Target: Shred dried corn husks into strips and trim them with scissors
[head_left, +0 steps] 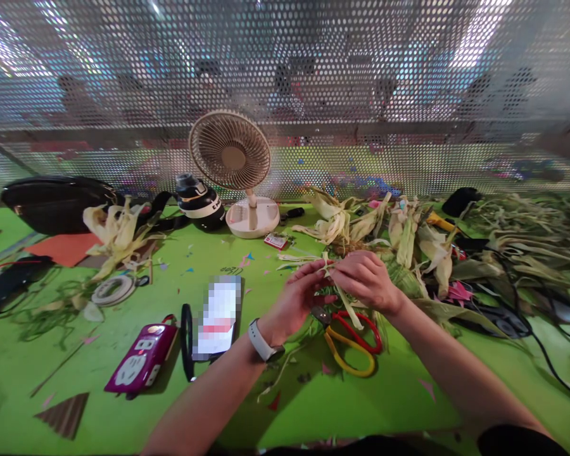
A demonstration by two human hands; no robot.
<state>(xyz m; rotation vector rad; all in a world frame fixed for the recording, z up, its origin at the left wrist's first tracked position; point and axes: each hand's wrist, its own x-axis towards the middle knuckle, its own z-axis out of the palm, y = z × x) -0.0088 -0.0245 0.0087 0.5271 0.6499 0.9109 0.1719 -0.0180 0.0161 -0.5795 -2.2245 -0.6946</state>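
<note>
Over the green table, a narrow strip of corn husk (348, 305) is held between my two hands, its end hanging down. My left hand (297, 297) pinches the strip's top with thumb and finger, the other fingers half curled. From the right, my right hand (368, 282) closes its fingertips on the same strip. Just below the hands lie scissors (350, 362) with one yellow and one red handle, their blades partly hidden by my left hand. Behind my right hand, a heap of dry corn husks (403, 237) spreads across the table.
Left of my arm lie a phone (218, 316) and a purple power bank (145, 358). A fan (230, 155), a black bottle (200, 206), a black bag (59, 202) and a tape roll (114, 290) stand farther back. Dark cables (534, 329) run at right. A perforated metal screen (332, 82) borders the table.
</note>
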